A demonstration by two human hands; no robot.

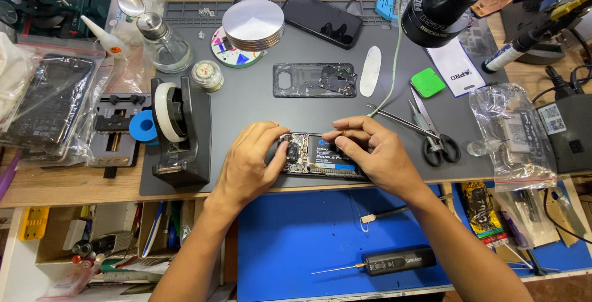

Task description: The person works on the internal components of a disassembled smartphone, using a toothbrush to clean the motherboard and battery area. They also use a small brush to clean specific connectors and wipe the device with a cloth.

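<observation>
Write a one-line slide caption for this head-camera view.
Both hands, left and right, hold an opened phone on a grey mat.

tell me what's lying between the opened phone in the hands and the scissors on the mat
Only the right hand on the opened phone; past it, bare grey mat runs to the scissors, per the head view.

Clear plastic bags (pixel 515 132) lie right of the mat, a white card (pixel 455 68) above them.

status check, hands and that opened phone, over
Left hand and right hand both grip the opened phone on the grey mat. Scissors right beside, apart.
</observation>
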